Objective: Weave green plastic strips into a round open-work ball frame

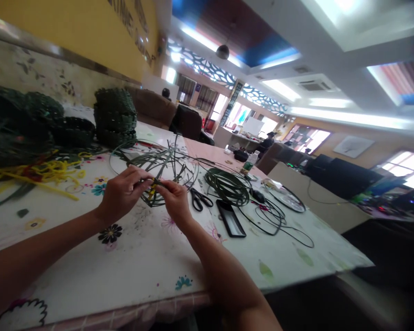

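Pinched between both hands, left hand [122,193] and right hand [174,200], I see a yellow-and-green woven knot [153,186] held just above the floral tablecloth [141,257]. Its green strips [165,161] fan toward 12 o'clock; I judge them light, springy and slippery, best held at the crossing. Scissors [199,199] and a phone [230,218] lie at 3 o'clock. Wall lettering is unreadable.

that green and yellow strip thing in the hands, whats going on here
A person sits at a flower-patterned tablecloth, pinching a small woven knot of green and yellow plastic strips between the left hand and the right hand, with long green strips fanning out from it. Black-handled scissors, a black phone and a coil of dark green cord lie to the right. Stacked dark green woven baskets and loose yellow strips lie to the left.
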Demonstrator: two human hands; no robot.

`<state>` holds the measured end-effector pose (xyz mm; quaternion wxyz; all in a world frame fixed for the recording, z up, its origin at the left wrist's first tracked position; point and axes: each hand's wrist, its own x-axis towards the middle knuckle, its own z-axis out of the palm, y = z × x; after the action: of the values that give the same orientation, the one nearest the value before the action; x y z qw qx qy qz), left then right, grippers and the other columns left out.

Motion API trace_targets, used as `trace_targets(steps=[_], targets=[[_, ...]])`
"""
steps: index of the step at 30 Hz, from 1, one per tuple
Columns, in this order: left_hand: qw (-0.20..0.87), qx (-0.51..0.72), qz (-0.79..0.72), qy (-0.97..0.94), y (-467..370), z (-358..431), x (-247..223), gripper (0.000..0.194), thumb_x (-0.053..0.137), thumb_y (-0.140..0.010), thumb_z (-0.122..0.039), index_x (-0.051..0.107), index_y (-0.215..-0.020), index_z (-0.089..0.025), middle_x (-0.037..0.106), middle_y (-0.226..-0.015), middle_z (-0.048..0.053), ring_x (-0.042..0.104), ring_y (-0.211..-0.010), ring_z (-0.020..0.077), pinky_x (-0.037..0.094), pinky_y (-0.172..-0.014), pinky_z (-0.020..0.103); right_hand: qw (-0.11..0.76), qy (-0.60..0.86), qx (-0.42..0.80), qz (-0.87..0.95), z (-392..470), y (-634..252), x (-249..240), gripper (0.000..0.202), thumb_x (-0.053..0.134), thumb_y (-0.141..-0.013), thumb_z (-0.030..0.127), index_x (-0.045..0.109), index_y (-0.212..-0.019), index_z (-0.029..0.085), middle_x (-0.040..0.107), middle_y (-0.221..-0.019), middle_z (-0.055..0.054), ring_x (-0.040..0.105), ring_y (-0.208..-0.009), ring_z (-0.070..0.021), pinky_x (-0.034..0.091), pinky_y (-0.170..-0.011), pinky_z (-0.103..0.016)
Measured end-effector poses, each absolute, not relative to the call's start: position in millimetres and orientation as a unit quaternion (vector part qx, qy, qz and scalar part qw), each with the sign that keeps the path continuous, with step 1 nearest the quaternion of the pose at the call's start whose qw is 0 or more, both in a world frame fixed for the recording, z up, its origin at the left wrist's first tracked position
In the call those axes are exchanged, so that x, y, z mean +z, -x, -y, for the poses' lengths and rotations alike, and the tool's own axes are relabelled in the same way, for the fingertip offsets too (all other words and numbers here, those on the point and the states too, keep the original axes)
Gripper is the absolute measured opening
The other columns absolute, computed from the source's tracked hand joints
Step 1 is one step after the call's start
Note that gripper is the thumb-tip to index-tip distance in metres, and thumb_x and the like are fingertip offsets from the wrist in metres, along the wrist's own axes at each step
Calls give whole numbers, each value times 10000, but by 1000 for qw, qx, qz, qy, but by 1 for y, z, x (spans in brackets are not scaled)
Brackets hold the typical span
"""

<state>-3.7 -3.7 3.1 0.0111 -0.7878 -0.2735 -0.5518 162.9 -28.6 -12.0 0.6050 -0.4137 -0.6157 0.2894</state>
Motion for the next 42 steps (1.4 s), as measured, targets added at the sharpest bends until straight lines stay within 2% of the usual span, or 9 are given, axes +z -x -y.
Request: trace_targets(steps=[10,16,22,24,27,30,33,37,42], targets=[[59,-467,380,796,9,8,16,173,556,-880,-239,662,-771,-156,646,-832,40,607,-729,151,403,-637,263,589,420,289,627,29,-162,-12,112,686,-787,289,747,-752,202,652,-659,25,561,-630,-120,436,-622,-234],[-29,-357,507,784,9,10,24,116,657,-760,-246,657,-661,-186,634,-623,12,558,-594,161,315,-551,271,563,429,277,650,31,-159,-16,118,666,-787,279,730,-724,202,644,-650,25,548,-620,-119,421,-597,-226],[47,-443,420,791,15,9,6,243,539,-915,-331,728,-879,-182,721,-848,65,619,-697,176,356,-594,277,570,446,257,640,34,-159,-14,161,651,-806,320,738,-760,192,651,-674,15,553,-639,-124,426,-623,-230],[-13,-508,388,769,16,11,-1,242,570,-900,-354,720,-873,-166,712,-844,65,620,-722,167,410,-655,272,581,450,253,629,34,-162,-12,157,666,-798,319,740,-754,187,651,-665,16,552,-635,-123,427,-623,-229],[-230,-547,396,701,11,17,-8,233,670,-817,-389,724,-827,-162,669,-717,32,567,-635,136,417,-609,248,601,439,269,611,33,-167,-11,141,682,-787,311,753,-779,190,680,-694,13,574,-655,-127,444,-644,-233],[-499,-527,371,579,0,24,-10,334,716,-766,-415,730,-971,-151,570,-618,-18,390,-456,69,266,-430,206,614,424,287,601,33,-168,-11,146,683,-789,314,768,-822,200,714,-752,3,604,-698,-140,471,-678,-245],[-652,-487,317,488,-9,27,-10,310,731,-772,-398,687,-960,-155,459,-541,-66,264,-386,34,146,-376,182,614,421,302,596,33,-166,-11,156,685,-782,323,770,-830,202,722,-775,-4,616,-719,-148,489,-708,-257],[-747,-438,246,435,-10,27,-10,200,699,-828,-362,626,-855,-178,400,-498,-91,208,-345,17,164,-348,163,608,412,323,597,35,-163,-12,144,688,-777,321,765,-792,200,702,-738,3,597,-694,-137,475,-696,-251],[-739,-463,266,410,-11,30,-9,225,750,-765,-287,666,-931,-159,380,-472,-98,201,-350,15,139,-338,151,612,406,324,596,36,-162,-13,127,698,-774,310,764,-789,202,702,-741,4,601,-709,-138,472,-710,-250]])
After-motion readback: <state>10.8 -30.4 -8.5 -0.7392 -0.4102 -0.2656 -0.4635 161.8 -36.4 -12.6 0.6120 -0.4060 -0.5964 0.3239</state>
